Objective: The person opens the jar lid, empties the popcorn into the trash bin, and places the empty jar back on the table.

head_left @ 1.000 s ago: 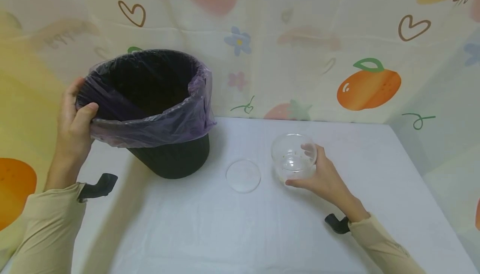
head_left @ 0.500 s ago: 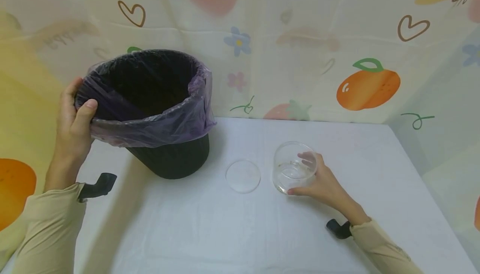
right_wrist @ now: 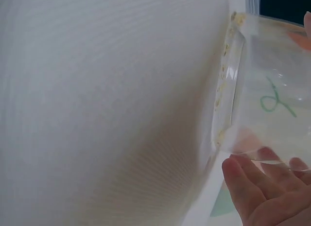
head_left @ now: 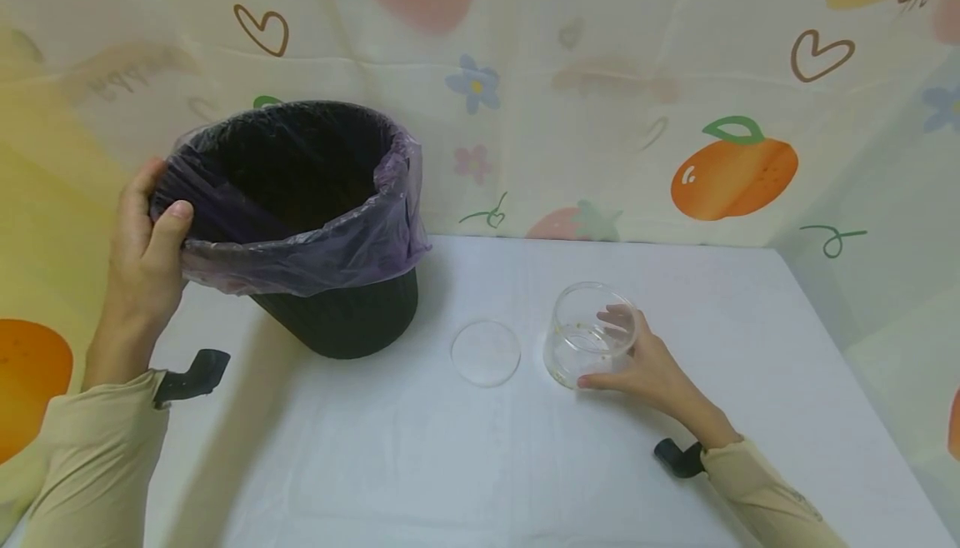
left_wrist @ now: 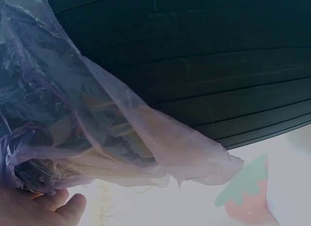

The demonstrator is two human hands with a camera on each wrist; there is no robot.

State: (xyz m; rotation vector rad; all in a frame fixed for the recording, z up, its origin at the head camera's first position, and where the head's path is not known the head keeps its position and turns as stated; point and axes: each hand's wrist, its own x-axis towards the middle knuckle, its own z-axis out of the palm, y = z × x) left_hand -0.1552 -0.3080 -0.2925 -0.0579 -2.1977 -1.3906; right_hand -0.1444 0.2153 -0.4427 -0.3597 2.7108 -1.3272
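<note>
At the left in the head view stands a dark trash bin (head_left: 337, 319) lined with a translucent purple bag (head_left: 322, 261) folded over its rim. My left hand (head_left: 146, 256) grips that rim at its left side, thumb over the bag. The left wrist view shows the bag's loose edge (left_wrist: 180, 153) hanging along the bin's ribbed wall (left_wrist: 194, 65). On the right, my right hand (head_left: 648, 365) holds a clear round container (head_left: 588, 336) by its side, upright on the white table. Small yellowish bits cling around the container's base (right_wrist: 223, 85) in the right wrist view.
A clear round lid (head_left: 486, 353) lies flat on the white tablecloth (head_left: 420, 456) between bin and container. Behind the table's far edge hangs a fruit-patterned cloth (head_left: 562, 115), with more cloth at both sides.
My right hand has lowered the container from a slight tilt to upright on the table and shifted it a little. The left hand and the bin stay in place.
</note>
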